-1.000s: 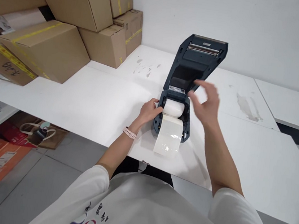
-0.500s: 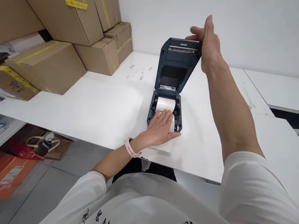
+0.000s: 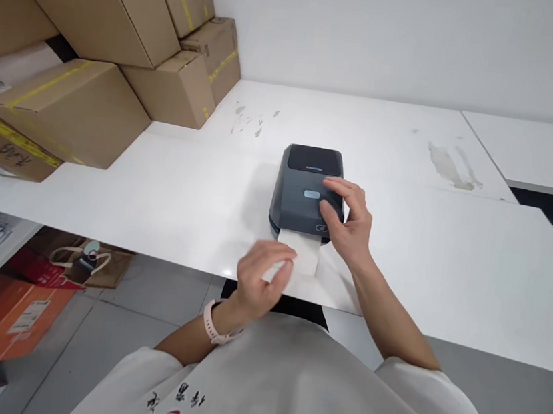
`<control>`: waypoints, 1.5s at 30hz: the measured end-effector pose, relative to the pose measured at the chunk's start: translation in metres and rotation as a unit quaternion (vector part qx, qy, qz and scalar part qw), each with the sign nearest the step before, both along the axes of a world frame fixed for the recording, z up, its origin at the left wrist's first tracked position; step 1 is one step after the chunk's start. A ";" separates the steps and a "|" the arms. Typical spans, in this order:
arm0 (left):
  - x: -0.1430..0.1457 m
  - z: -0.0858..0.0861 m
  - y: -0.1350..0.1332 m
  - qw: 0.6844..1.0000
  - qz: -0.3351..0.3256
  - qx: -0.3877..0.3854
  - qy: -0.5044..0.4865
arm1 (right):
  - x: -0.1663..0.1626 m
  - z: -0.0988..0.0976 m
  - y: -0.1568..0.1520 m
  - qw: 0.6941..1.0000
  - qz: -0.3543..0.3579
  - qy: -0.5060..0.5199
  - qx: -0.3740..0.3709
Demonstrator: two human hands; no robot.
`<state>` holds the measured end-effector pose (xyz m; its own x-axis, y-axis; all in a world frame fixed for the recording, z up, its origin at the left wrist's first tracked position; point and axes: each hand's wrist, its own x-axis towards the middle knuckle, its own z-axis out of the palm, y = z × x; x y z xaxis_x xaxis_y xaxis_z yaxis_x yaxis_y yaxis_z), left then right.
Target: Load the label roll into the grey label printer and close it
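Observation:
A dark grey label printer sits on the white table with its lid down. From its front slot a strip of white label paper hangs out toward the table's edge. My right hand is at the printer's right side, fingers spread over the lid; whether they touch it is hard to tell. My left hand, with a pink band at the wrist, is beside the paper strip's left edge. Its fingers are curled with a gap between thumb and forefinger, and no object shows in them.
Taped cardboard boxes are stacked on the left of the white table. A white wall stands behind. Below, on the floor at the left, are an orange box and a paper bag with handles. Worn marks show at the table's back right.
The printer's lid has swung down from open to shut, covering the paper roll. My right hand came down with it. My left hand drew back from the printer toward the table's edge.

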<state>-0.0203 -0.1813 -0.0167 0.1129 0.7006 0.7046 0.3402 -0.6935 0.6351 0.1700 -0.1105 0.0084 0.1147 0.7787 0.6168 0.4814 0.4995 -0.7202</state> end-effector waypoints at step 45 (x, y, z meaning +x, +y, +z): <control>-0.033 0.008 0.052 0.927 0.063 -0.358 -0.095 | 0.004 -0.027 0.039 0.960 0.020 0.116 -0.254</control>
<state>-0.0536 -0.1293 -0.0087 -0.0799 0.9954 0.0526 0.2245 -0.0334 0.9739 0.1744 -0.0717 -0.0188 0.1669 0.9789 0.1176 0.2663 0.0701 -0.9613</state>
